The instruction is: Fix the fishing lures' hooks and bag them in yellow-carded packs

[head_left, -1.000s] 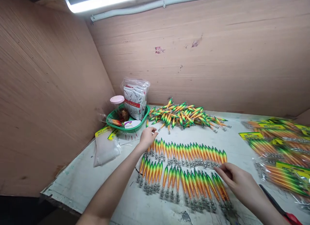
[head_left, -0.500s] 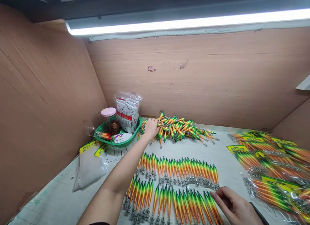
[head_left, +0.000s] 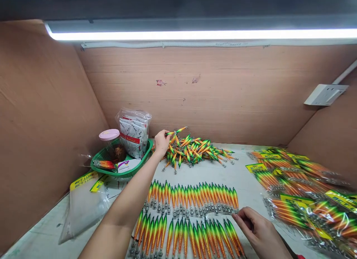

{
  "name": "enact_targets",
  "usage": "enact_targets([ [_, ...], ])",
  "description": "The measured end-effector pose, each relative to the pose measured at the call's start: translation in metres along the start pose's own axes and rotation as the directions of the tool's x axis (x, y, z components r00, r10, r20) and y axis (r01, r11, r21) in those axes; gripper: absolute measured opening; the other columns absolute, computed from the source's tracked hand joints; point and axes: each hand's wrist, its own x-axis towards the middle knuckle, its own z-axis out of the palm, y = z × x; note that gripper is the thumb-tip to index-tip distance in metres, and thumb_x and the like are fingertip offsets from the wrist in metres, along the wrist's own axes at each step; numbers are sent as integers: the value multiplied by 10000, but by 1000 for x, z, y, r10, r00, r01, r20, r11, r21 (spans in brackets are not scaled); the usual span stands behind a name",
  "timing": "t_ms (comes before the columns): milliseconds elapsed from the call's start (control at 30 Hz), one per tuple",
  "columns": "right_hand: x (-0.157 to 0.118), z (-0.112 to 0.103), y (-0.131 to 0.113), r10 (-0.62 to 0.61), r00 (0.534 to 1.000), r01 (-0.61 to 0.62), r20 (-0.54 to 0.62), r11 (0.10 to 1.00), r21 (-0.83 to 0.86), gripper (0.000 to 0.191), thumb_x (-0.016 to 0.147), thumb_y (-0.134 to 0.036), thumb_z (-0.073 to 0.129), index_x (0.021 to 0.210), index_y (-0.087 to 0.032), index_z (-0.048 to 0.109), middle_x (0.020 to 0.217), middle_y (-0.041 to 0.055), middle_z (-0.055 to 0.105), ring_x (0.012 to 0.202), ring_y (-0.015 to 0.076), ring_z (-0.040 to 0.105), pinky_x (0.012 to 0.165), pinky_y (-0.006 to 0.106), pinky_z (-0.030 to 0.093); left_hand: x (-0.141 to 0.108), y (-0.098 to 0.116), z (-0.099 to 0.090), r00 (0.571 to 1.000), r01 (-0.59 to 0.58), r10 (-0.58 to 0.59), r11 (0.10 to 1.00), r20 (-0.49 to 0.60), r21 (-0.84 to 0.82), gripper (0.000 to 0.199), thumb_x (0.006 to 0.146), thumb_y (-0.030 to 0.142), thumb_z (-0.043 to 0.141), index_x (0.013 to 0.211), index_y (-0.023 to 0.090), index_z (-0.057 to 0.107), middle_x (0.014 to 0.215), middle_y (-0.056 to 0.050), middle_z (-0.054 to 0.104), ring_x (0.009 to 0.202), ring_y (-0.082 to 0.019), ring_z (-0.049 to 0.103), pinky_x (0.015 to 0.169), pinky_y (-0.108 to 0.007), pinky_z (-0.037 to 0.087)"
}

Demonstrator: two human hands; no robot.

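Observation:
My left hand [head_left: 162,143] is stretched to the left end of a heap of squid jigs [head_left: 195,151], green, yellow and orange with hook crowns. Its fingers are closed on a squid jig [head_left: 182,130] raised over the heap, hook end pointing right. My right hand [head_left: 258,229] is low on the right, thumb and forefinger pinched together at the right end of the laid-out jigs; whether anything is between them is hidden. Two rows stand side by side in front of me, a back row [head_left: 192,196] and a front row [head_left: 189,236], tips pointing away.
A green basket [head_left: 95,165] at left holds a pink-lidded jar [head_left: 109,135], a bag of packets [head_left: 133,134] and red jigs. Before it lie clear BCT LURE bags [head_left: 86,205]. Packed jig bags [head_left: 290,210] cover the right side. Walls enclose the table; a lamp [head_left: 195,35] hangs above.
The view has swung to the right, showing a wall socket. My left hand has lifted a squid jig above the heap. My right hand stays by the rows' right end.

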Motion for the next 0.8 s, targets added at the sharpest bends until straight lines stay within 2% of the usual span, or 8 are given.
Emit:
enact_targets([
  [100, -1, 2, -2, -2, 1000, 2, 13, 1000, -3, 480, 833, -625, 399, 576, -230, 492, 506, -3, 496, 456, 151, 483, 445, 235, 383, 10, 4, -6, 998, 17, -20, 997, -52, -72, 211, 892, 334, 573, 983, 152, 629, 1002, -56, 652, 901, -173, 620, 836, -396, 514],
  [200, -3, 2, 0, -3, 1000, 3, 17, 1000, -6, 459, 839, -605, 407, 584, -232, 488, 515, -4, 503, 461, 152, 490, 451, 238, 385, 17, 2, -13, 991, 78, -94, 985, -100, -154, 232, 888, 336, 581, 1002, 138, 620, 987, -53, 651, 879, -174, 626, 811, -392, 523],
  [367, 9, 3, -3, -42, 998, 43, 51, 999, -22, 413, 869, -529, 389, 618, -228, 518, 550, 13, 556, 478, 155, 517, 474, 254, 394, 6, -11, -18, 978, 158, -189, 947, -85, -281, 250, 893, 325, 576, 1055, 138, 607, 1029, -63, 644, 885, -174, 631, 776, -374, 543],
  [467, 36, 10, -12, -36, 994, 44, 107, 996, -77, 332, 889, -416, 411, 680, -213, 571, 647, 34, 626, 569, 167, 579, 544, 267, 431, -9, -20, -18, 974, 192, -219, 935, -60, -298, 256, 892, 329, 578, 1058, 136, 606, 1030, -63, 644, 885, -175, 632, 774, -375, 543],
  [567, 76, 21, -19, 9, 990, 9, 141, 991, -133, 215, 906, -285, 461, 821, -189, 633, 844, 50, 675, 786, 169, 628, 718, 278, 476, -22, -26, -18, 975, 206, -221, 943, -29, -261, 239, 889, 336, 582, 1016, 137, 619, 999, -56, 650, 868, -170, 630, 780, -376, 537],
  [667, 116, 30, -19, 132, 975, -88, 178, 968, -236, 198, 934, -319, 517, 993, -165, 627, 1035, 61, 648, 918, 167, 616, 821, 344, 501, -27, -28, -18, 978, 198, -206, 956, -17, -217, 220, 885, 331, 587, 985, 139, 626, 984, -52, 651, 865, -168, 626, 791, -380, 530],
  [800, 149, 37, -18, 297, 918, -193, 262, 913, -360, 271, 922, -356, 558, 1115, -169, 597, 1116, 65, 621, 931, 173, 623, 806, 366, 535, -24, -31, -22, 980, 182, -195, 962, -44, -205, 210, 879, 321, 596, 980, 139, 626, 1012, -56, 646, 893, -175, 621, 812, -391, 523],
])
